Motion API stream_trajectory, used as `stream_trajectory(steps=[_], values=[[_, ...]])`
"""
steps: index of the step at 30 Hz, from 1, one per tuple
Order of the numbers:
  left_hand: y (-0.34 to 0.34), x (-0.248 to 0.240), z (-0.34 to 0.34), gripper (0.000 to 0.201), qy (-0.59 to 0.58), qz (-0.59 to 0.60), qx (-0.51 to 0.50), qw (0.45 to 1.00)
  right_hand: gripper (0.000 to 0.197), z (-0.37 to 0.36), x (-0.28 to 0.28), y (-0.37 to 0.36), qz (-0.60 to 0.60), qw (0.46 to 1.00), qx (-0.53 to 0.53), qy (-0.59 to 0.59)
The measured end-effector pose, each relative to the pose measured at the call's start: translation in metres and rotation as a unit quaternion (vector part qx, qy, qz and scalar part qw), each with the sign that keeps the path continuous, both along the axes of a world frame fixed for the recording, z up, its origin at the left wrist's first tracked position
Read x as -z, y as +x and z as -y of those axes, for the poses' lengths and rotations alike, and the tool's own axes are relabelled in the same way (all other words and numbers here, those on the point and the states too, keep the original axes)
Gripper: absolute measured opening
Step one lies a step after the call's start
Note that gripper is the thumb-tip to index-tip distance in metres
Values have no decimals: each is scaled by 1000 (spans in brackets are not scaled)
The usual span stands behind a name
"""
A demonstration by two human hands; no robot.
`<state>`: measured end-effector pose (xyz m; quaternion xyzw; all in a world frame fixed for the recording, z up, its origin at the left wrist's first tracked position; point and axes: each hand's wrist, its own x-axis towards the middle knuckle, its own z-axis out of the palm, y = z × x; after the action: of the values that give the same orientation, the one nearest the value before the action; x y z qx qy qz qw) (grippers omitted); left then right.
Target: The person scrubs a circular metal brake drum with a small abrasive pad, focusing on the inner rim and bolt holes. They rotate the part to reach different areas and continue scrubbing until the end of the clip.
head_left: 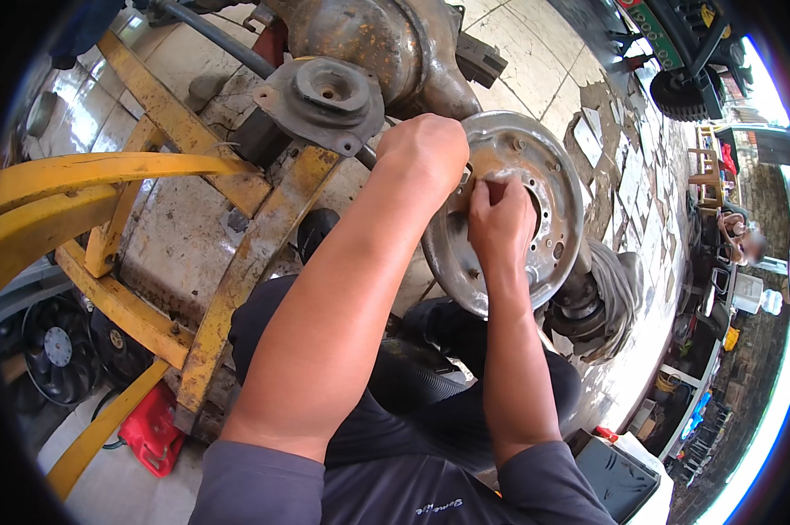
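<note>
**First onlooker:** Evidently, close handwork was in hand at the drum brake backing plate [563, 210]. Where was that plate positioned?

**Second onlooker:** It stood on edge in front of the worker's knees, with the differential housing [351, 39] beyond it, the yellow steel frame [259, 254] to its left, and grey cloth [621, 289] bunched just beside it at lower right.

**First onlooker:** State the grip of each hand.

**Second onlooker:** The left hand [430, 153] was curled at the plate's upper left edge, its back toward us. Its fingertips were hidden, so I could not tell how far it was closed or what it held. The right hand [502, 214] was over the plate's face near the middle, thumb and forefinger drawn close together. Whether the tips met, or had hold of anything, could not be determined.

**First onlooker:** Which step did you judge it to be?

**Second onlooker:** Fine two-handed work on the face of the plate, in my judgement. Whether something was being fitted or freed was not evident.

**First onlooker:** And the next move?

**Second onlooker:** It appeared to call for a steady left hand and light, accurate fingertip control from the right.
</note>
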<state>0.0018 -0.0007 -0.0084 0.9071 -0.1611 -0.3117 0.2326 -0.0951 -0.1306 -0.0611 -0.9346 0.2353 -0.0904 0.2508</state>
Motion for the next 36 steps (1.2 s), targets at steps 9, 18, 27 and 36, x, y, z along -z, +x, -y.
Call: stream_trajectory(steps=[9, 18, 27, 36], values=[[0, 0, 2, 20, 2, -2, -17, 1000, 19, -3, 1, -4, 3, 1000, -5, -8], [0, 0, 1, 21, -1, 2, -15, 1000, 20, 5, 3, 1, 12, 1000, -13, 2], [2, 0, 1, 20, -2, 2, -16, 1000, 19, 10, 8, 6, 17, 999, -31, 1], [2, 2, 2, 18, 6, 4, -8, 1000, 20, 8, 0, 3, 6, 999, -39, 6]])
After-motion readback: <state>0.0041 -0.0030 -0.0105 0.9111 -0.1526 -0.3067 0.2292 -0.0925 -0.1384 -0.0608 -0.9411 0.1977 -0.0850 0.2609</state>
